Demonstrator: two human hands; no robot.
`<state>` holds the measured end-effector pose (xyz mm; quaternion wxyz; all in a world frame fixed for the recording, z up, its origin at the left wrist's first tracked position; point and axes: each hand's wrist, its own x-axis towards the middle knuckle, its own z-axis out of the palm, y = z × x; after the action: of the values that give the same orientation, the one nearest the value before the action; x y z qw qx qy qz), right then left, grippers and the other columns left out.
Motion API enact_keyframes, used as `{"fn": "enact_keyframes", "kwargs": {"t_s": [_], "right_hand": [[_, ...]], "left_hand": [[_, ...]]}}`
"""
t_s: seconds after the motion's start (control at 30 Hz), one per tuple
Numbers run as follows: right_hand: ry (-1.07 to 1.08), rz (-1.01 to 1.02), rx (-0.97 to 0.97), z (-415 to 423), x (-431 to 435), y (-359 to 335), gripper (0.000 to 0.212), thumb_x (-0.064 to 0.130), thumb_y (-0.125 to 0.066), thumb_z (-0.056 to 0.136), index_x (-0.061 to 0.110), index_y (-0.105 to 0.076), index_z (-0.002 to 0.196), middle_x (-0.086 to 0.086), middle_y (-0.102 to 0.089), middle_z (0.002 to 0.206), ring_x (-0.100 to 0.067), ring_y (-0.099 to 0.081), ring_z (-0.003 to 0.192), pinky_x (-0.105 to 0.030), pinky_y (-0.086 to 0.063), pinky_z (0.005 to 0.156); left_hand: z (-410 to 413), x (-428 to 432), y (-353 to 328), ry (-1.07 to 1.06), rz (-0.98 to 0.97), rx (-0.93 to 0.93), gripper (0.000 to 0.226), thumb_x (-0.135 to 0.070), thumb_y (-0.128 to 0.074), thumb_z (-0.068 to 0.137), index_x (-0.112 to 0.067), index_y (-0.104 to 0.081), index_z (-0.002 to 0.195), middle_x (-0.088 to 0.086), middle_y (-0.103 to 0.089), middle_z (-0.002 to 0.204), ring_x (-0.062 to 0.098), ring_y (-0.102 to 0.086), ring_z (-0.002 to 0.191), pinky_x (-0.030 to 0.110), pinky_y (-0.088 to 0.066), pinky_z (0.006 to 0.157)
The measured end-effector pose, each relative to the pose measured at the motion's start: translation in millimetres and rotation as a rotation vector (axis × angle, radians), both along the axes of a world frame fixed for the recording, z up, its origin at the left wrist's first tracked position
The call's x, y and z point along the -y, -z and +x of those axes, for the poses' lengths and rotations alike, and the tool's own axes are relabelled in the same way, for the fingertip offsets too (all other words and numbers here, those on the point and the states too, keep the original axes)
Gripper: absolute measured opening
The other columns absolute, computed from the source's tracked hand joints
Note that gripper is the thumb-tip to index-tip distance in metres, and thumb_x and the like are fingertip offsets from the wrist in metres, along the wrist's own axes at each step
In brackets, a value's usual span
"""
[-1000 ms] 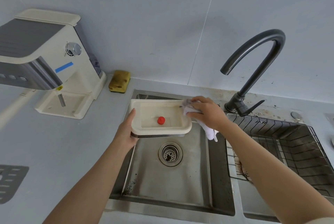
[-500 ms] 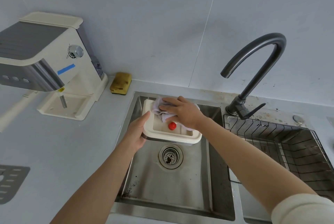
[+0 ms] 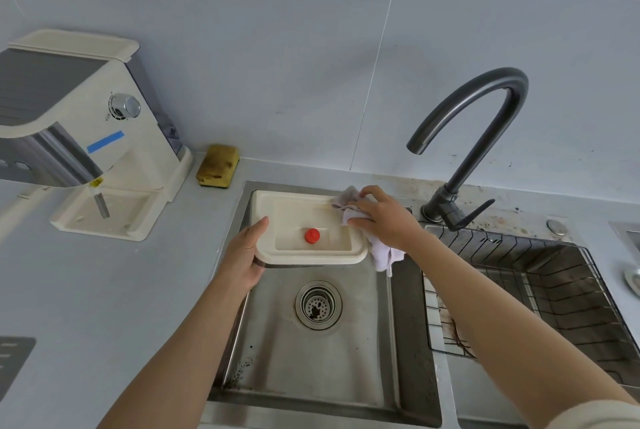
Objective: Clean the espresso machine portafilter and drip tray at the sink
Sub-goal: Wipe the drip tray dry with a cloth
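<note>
A dark grey slotted mat (image 3: 14, 359) lies at the left edge of the pale grey matte counter (image 3: 104, 290). Behind it stands the cream plastic and brushed-steel espresso machine (image 3: 104, 138), box-shaped, with a round chrome knob (image 3: 124, 106) and a strip of blue tape (image 3: 105, 141) on its side. A rectangular yellow sponge (image 3: 217, 165), stained brown, sits against the tiled wall just beside the machine's base.

The left hand (image 3: 242, 255) grips the left edge of the rectangular cream plastic drip tray (image 3: 277, 214), thumb on the top rim, fingers underneath. The tray has rounded corners and is held over the far part of the rectangular stainless-steel sink (image 3: 311, 376), above the round perforated metal drain strainer (image 3: 318, 304). A small round red float (image 3: 312, 235) stands in the tray's recess.

The right hand (image 3: 384, 221) is curled around a crumpled pale lilac cloth (image 3: 384, 252), pressing it on the tray's far right corner; the loose end hangs beside the tray's right edge.

A dark grey gooseneck faucet (image 3: 478, 124) with a side lever rises behind the sink. A dark wire rack (image 3: 554, 290) occupies the right basin.
</note>
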<state>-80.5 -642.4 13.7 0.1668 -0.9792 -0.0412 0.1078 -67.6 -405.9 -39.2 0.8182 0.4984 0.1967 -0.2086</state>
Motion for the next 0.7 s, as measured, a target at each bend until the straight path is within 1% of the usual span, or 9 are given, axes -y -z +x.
{"fn": "enact_keyframes", "kwargs": {"t_s": [0.1,0.13,0.27,0.33,0.47,0.53,0.6,0.67,0.7], "right_hand": [[0.044,0.026,0.015,-6,0,0,0.033,0.036,-0.045,0.094,0.027,-0.056,0.123,-0.002,-0.036,0.136,-0.023,-0.043,0.121,-0.028,-0.036,0.088],[0.050,0.033,0.015,-7,-1,0,0.032,0.036,-0.046,0.093,0.026,-0.058,0.121,-0.003,-0.037,0.134,-0.022,-0.044,0.119,-0.027,-0.036,0.087],[0.067,0.056,-0.017,-15,-4,1,0.034,0.038,-0.048,0.092,0.021,-0.060,0.118,-0.004,-0.040,0.130,-0.024,-0.048,0.114,-0.028,-0.037,0.088],[0.058,0.055,-0.050,-20,-5,3,0.035,0.038,-0.049,0.091,0.016,-0.061,0.115,-0.004,-0.041,0.128,-0.023,-0.050,0.109,-0.029,-0.039,0.087],[0.028,0.073,-0.169,-28,-5,3,0.034,0.037,-0.051,0.090,0.008,-0.063,0.103,-0.003,-0.043,0.118,-0.020,-0.054,0.097,-0.030,-0.042,0.084],[0.019,0.064,-0.215,-28,-6,-1,0.026,0.035,-0.049,0.091,0.012,-0.060,0.088,-0.004,-0.045,0.112,-0.022,-0.054,0.095,-0.031,-0.042,0.084],[0.044,0.090,-0.193,-26,-6,-8,0.023,0.034,-0.047,0.091,0.021,-0.051,0.072,-0.005,-0.047,0.107,-0.023,-0.054,0.095,-0.031,-0.042,0.084],[0.117,0.184,-0.109,-21,-9,-15,0.020,0.036,-0.045,0.092,0.030,-0.054,0.075,-0.003,-0.049,0.103,-0.021,-0.053,0.092,-0.025,-0.042,0.078],[0.154,0.240,-0.065,-18,-12,-19,0.020,0.036,-0.045,0.092,0.033,-0.056,0.076,-0.002,-0.048,0.102,-0.020,-0.052,0.090,-0.022,-0.039,0.072]], "left_hand": [[0,3,0,-0.012,-0.011,0.003,0.014,-0.019,-0.056,0.089,-0.013,-0.057,0.102,0.009,-0.064,0.105,0.023,-0.062,0.095,0.038,-0.051,0.086],[0,4,-1,-0.013,-0.012,0.006,0.016,-0.020,-0.056,0.089,-0.012,-0.057,0.103,0.010,-0.064,0.107,0.023,-0.062,0.096,0.037,-0.052,0.085],[1,8,-3,-0.047,-0.041,0.021,0.016,-0.021,-0.054,0.090,-0.012,-0.057,0.103,0.009,-0.064,0.103,0.021,-0.062,0.092,0.029,-0.059,0.064],[2,10,-6,-0.072,-0.049,0.028,0.012,-0.021,-0.053,0.091,-0.013,-0.057,0.099,0.007,-0.064,0.100,0.021,-0.062,0.089,0.026,-0.058,0.054],[3,9,-3,-0.065,-0.051,0.040,0.014,-0.022,-0.052,0.092,-0.014,-0.056,0.102,0.007,-0.064,0.100,0.021,-0.062,0.088,0.026,-0.057,0.050],[2,7,2,-0.068,-0.062,0.020,0.023,-0.023,-0.053,0.091,-0.011,-0.054,0.111,0.008,-0.065,0.103,0.022,-0.063,0.091,0.027,-0.057,0.051],[0,7,6,-0.065,-0.098,0.003,0.025,-0.023,-0.053,0.091,-0.012,-0.054,0.113,0.005,-0.070,0.095,0.019,-0.066,0.086,0.026,-0.057,0.052],[-2,10,7,-0.062,-0.129,0.005,0.016,-0.022,-0.052,0.092,-0.014,-0.059,0.104,0.003,-0.072,0.087,0.015,-0.069,0.078,0.026,-0.058,0.055],[-3,11,7,-0.049,-0.140,0.012,0.013,-0.022,-0.052,0.092,-0.016,-0.060,0.101,0.004,-0.071,0.091,0.015,-0.068,0.080,0.027,-0.059,0.059]]}}
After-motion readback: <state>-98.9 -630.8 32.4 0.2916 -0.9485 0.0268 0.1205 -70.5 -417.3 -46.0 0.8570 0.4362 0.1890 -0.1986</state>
